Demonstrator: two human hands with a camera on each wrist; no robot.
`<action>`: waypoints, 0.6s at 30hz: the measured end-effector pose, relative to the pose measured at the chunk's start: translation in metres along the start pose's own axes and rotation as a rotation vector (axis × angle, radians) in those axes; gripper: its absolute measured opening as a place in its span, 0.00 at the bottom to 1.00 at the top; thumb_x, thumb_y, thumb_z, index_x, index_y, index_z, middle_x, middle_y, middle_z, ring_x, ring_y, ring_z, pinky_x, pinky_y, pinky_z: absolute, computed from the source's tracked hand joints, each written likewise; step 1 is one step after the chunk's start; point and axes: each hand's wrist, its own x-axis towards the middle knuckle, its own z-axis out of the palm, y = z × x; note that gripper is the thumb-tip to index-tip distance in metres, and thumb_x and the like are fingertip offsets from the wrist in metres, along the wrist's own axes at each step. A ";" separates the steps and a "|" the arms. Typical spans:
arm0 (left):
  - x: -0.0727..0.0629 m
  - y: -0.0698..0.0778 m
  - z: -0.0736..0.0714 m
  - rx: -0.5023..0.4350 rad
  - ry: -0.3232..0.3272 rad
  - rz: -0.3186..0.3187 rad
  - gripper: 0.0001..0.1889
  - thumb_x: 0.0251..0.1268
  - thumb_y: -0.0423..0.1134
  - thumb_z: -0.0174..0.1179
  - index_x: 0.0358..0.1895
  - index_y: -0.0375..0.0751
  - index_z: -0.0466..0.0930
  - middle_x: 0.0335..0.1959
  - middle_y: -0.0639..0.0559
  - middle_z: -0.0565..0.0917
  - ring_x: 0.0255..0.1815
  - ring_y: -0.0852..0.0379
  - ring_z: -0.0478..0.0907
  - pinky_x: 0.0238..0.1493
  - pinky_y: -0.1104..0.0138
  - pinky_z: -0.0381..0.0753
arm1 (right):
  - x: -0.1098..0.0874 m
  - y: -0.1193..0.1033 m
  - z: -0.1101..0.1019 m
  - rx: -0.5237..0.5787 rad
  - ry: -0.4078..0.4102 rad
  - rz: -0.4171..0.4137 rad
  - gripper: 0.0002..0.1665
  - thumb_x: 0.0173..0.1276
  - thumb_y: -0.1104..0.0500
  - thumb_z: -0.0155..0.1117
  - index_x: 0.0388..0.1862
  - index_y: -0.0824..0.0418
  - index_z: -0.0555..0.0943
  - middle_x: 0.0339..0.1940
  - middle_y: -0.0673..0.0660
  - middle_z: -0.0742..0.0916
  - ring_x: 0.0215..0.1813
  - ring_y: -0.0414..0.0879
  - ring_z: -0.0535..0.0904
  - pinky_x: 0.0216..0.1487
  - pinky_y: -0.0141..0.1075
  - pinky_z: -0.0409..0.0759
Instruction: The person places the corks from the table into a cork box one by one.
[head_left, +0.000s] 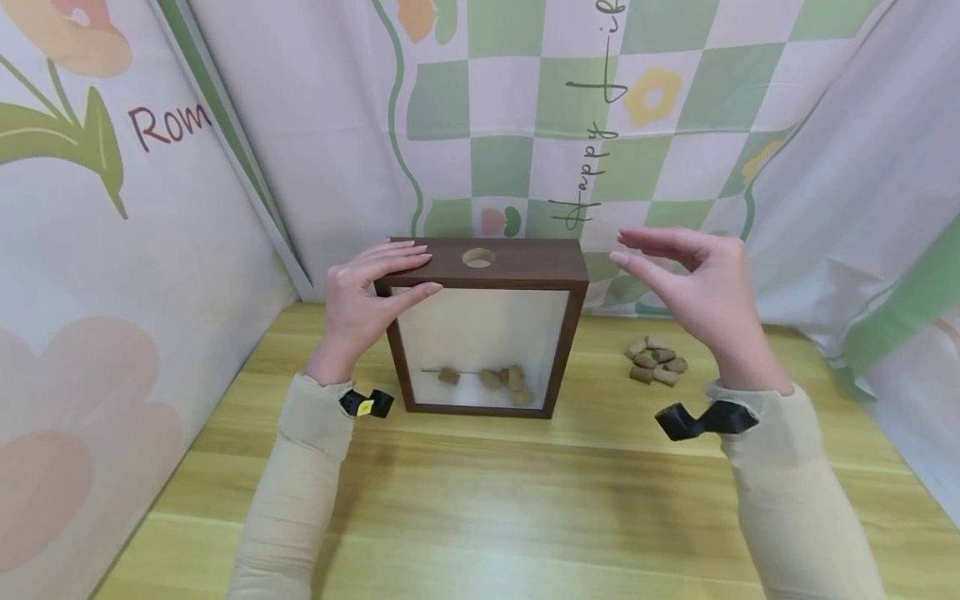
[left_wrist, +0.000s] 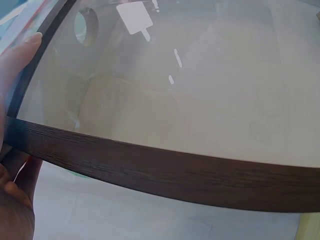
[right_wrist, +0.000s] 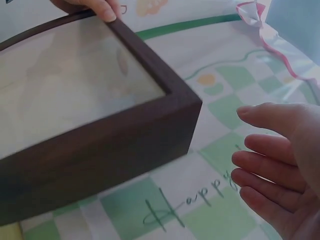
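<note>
An upright dark wooden shadow box [head_left: 570,333] with a clear front and a round hole [head_left: 478,258] in its top stands on the table. Several corks [head_left: 490,379] lie inside at the bottom. My left hand [head_left: 367,287] grips the box's top left corner, thumb [left_wrist: 22,57] at the front edge and fingers over the top. To the right of the box, my right hand [head_left: 701,287] hovers in the air, its fingers loosely bent and nothing between them and the thumb. In the right wrist view that hand [right_wrist: 280,160] is apart from the box corner.
A small pile of corks [head_left: 656,360] lies on the wood-grain table [head_left: 480,508], right of the box and beyond my right wrist. A checked curtain [head_left: 502,100] hangs close behind the box. Another printed cloth [head_left: 90,275] bounds the left side.
</note>
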 end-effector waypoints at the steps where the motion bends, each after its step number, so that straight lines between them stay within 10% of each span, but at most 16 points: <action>1: 0.000 0.000 0.000 -0.001 0.000 0.000 0.19 0.44 0.31 0.83 0.45 0.40 0.92 0.47 0.52 0.89 0.56 0.50 0.83 0.67 0.58 0.75 | -0.003 0.003 -0.002 -0.016 -0.001 0.018 0.19 0.65 0.52 0.77 0.54 0.56 0.89 0.50 0.50 0.90 0.54 0.42 0.84 0.59 0.28 0.78; 18: 0.000 0.001 0.000 -0.013 0.001 0.023 0.20 0.42 0.30 0.83 0.44 0.38 0.92 0.46 0.50 0.89 0.55 0.49 0.84 0.67 0.57 0.74 | -0.045 0.086 -0.026 -0.165 -0.059 0.251 0.28 0.67 0.42 0.72 0.60 0.56 0.86 0.53 0.47 0.89 0.48 0.29 0.82 0.46 0.17 0.77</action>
